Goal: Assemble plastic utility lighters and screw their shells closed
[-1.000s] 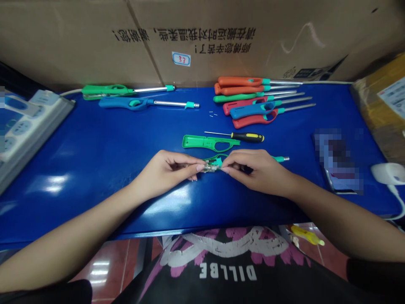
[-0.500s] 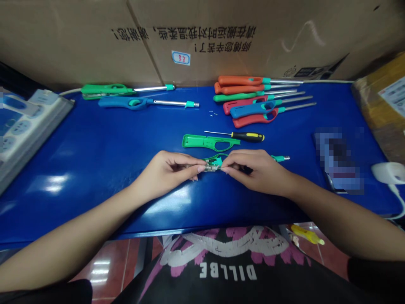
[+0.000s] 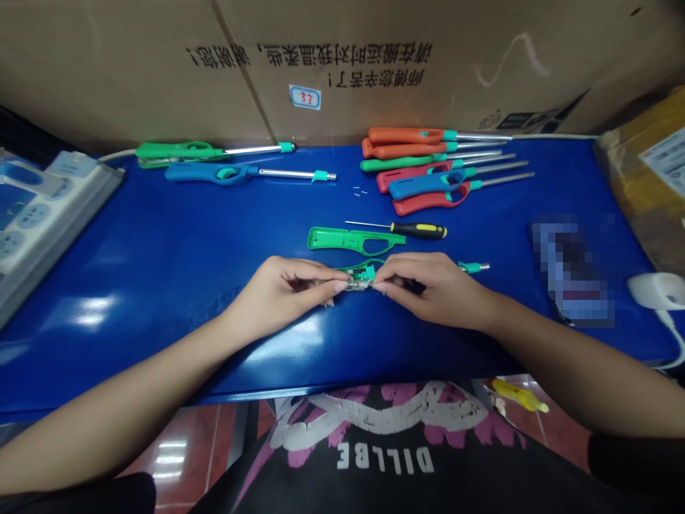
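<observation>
Near the front of the blue table, my left hand (image 3: pixel 300 285) and my right hand (image 3: pixel 428 289) face each other, fingers closed. Between them is a small clear part (image 3: pixel 356 285), perhaps a lighter's fuel tank; my left thumb and fingers pinch its left end. My right fingertips pinch its right end, where a thin piece shows. Just behind lies an opened green lighter body (image 3: pixel 369 271) with a turquoise trigger, partly hidden by both hands. Beyond it rest a loose green handle shell (image 3: pixel 347 240) and a black-and-yellow screwdriver (image 3: pixel 420 230). Several tiny screws (image 3: pixel 357 190) lie farther back.
Several long-nosed lighters (image 3: pixel 428 187) lie at the back right. A green lighter (image 3: pixel 179 152) and a blue one (image 3: pixel 208 174) are at the back left. A power strip (image 3: pixel 43 214) borders the left; a phone (image 3: pixel 572 271) and white plug (image 3: pixel 661 293) are right. A cardboard box (image 3: pixel 342 43) stands behind.
</observation>
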`<state>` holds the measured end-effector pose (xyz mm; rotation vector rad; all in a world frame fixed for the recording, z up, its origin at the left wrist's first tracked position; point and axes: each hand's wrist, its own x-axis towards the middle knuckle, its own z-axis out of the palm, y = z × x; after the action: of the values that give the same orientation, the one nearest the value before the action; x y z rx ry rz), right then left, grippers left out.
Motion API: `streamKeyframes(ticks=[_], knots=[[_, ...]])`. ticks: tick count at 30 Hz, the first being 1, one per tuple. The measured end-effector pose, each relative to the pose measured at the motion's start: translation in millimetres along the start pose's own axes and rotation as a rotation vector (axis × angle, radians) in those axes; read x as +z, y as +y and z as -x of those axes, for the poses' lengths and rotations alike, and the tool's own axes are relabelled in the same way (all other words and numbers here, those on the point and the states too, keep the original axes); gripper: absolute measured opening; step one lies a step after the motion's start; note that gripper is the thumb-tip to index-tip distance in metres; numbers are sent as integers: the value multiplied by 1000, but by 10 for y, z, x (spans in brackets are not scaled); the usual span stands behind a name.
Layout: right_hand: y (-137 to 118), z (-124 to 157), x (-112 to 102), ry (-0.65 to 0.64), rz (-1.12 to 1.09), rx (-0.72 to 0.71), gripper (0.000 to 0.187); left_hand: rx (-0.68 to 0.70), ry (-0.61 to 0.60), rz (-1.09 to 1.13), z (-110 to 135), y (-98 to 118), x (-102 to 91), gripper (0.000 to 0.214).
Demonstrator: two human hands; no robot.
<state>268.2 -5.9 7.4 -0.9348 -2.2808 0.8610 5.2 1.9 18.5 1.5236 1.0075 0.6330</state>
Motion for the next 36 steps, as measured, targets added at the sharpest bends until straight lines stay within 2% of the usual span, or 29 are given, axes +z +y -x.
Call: streamKeyframes(ticks=[15, 36], knots=[[12, -5, 22, 16, -7, -39, 13, 28, -4, -30, 7, -2, 16, 16], [16, -17, 38, 20, -5, -17, 12, 64, 2, -83, 14, 5, 27, 15]])
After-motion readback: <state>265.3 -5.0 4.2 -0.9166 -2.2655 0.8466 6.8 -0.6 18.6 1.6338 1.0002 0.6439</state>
